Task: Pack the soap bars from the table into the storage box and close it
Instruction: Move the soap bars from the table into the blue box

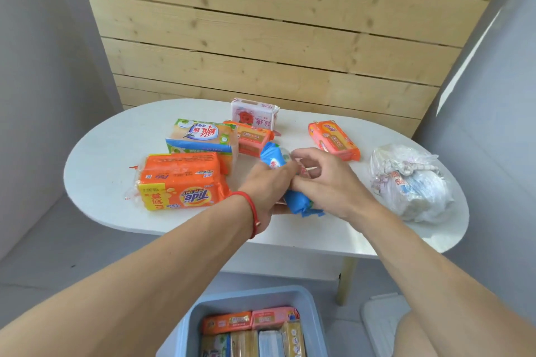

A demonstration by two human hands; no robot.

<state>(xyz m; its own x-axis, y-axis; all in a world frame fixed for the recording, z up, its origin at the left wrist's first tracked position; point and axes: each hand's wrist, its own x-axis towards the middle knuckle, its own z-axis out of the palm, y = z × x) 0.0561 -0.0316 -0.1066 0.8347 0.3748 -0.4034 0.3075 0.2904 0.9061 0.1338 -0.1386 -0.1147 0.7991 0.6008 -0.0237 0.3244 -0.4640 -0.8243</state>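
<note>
A blue-wrapped soap pack [297,203] lies near the front middle of the white oval table [116,136]. My left hand [265,185] grips its upper part, and my right hand [327,182] pinches the wrapper beside it. An orange Tide soap pack [182,182] sits to the left, with a green and white soap pack [203,139] behind it. Two orange soap bars [253,138] [333,139] and a pink soap pack [253,113] lie farther back. On the floor below stands the open blue storage box [313,316], holding several soap bars.
A tied white plastic bag [412,182] of wrapped items sits at the table's right end. A white lid-like object [380,324] lies on the floor right of the box. A wooden slat wall rises behind the table. My knee shows at bottom right.
</note>
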